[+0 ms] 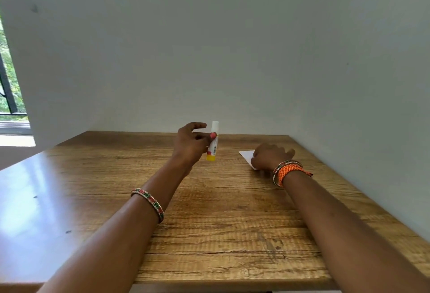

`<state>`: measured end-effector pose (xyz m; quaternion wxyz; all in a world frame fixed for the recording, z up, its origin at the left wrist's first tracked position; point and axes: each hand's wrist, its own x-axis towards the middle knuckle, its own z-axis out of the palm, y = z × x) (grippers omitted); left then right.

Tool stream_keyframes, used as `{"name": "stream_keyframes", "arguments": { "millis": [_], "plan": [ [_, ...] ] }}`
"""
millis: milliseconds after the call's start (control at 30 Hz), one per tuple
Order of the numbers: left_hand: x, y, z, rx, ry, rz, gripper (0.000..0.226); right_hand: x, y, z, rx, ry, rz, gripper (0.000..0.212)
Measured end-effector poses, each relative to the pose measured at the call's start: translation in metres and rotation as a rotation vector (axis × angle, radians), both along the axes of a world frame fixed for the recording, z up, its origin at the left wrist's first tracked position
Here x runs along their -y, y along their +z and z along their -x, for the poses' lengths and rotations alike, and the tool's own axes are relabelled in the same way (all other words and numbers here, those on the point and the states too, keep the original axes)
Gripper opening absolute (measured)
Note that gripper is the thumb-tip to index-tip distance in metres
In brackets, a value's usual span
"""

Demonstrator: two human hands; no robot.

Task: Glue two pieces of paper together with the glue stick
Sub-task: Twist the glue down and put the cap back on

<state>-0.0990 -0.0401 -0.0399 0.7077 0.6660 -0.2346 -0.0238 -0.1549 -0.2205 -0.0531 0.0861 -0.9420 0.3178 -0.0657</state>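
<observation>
Glue stick upright, capped, held above the table, pinched by the left hand. Right hand rests flat, fingers spread, on white paper near the right wall.

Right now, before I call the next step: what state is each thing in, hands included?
glue stick: capped, near upright, off the table, yellow base down.
left hand: pinches the glue stick.
right hand: palm down on the paper.
paper: flat on the table, mostly hidden by the hand; one sheet or two, cannot tell.
table: wooden, bears the paper.
</observation>
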Motion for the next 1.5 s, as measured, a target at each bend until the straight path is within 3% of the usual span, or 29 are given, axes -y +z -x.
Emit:
{"name": "stream_keyframes", "arguments": {
  "millis": [333,400,433,467,533,633,700,800,900,1033,1133,1267,1367,1500],
  "plan": [
    [-0.001,-0.001,-0.001,0.014,-0.007,0.017,0.049,-0.009,-0.003,0.004,0.021,-0.019,0.100,0.047],
    [0.000,-0.001,-0.002,0.015,0.002,0.029,0.050,-0.014,0.001,0.003,0.136,0.021,0.160,0.044],
    [0.000,-0.001,-0.002,0.014,0.002,0.048,0.050,-0.019,0.004,0.002,0.282,0.077,0.127,0.040],
    [0.000,0.000,-0.002,0.013,0.004,0.075,0.051,-0.027,0.009,0.001,0.456,0.161,0.007,0.035],
    [0.001,0.001,-0.002,0.010,0.007,0.134,0.051,-0.045,0.019,0.000,0.645,0.334,-0.499,0.036],
    [0.000,0.005,-0.003,-0.019,0.029,0.226,0.046,-0.066,0.019,0.002,0.372,0.518,-1.133,0.055],
    [-0.001,0.007,-0.003,-0.047,0.057,0.276,0.043,-0.072,0.013,0.001,0.302,0.598,-1.306,0.057],
    [-0.003,0.010,-0.003,-0.099,0.054,0.364,0.038,-0.076,0.010,-0.003,0.471,0.593,-1.482,0.044],
    [-0.007,0.013,-0.003,-0.197,-0.122,0.430,0.033,-0.078,0.010,-0.005,0.607,0.569,-1.638,0.033],
    [-0.011,0.012,0.000,-0.219,-0.324,0.361,0.016,-0.080,0.011,-0.002,0.720,0.565,-1.666,0.020],
    [-0.013,0.012,0.000,-0.202,-0.257,0.397,0.011,-0.085,0.010,-0.001,0.809,0.582,-1.593,0.011],
    [-0.011,0.013,0.003,-0.197,-0.096,0.377,0.002,-0.092,0.008,-0.003,0.949,0.592,-1.370,0.021],
    [-0.008,0.012,0.003,-0.208,-0.096,0.379,0.018,-0.091,0.008,-0.001,0.962,0.577,-1.397,0.018],
    [-0.014,0.014,0.002,-0.238,-0.335,0.359,0.024,-0.085,0.013,0.003,0.875,0.622,-1.526,0.010]
  ]
}}
